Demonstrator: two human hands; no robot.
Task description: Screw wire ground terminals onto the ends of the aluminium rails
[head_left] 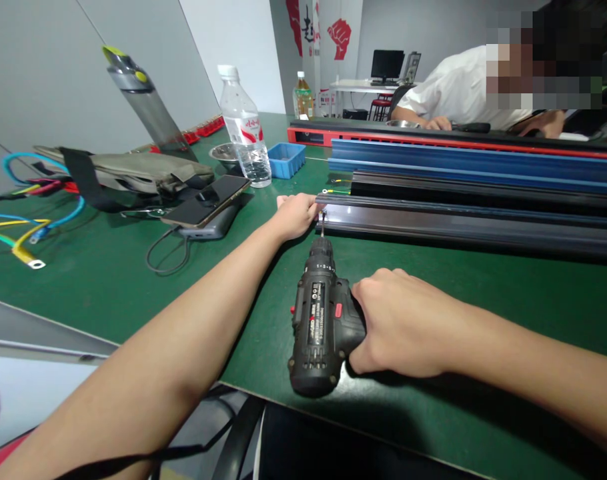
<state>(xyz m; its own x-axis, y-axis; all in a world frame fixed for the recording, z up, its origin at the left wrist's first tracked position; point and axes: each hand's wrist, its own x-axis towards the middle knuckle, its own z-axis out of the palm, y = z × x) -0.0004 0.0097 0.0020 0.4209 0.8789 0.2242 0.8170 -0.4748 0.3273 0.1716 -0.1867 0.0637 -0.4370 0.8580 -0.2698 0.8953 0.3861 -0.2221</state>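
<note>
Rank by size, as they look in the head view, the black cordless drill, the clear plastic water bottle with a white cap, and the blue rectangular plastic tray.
1. Black cordless drill, partly because it is nearest
2. Clear plastic water bottle
3. Blue rectangular plastic tray

The nearest black channel (458, 232) runs out of frame — drill handle (353, 323) mostly hidden in the right grip (396, 323).

Free tabletop (271, 320) between left forearm (208, 320) and drill (316, 327)
</note>
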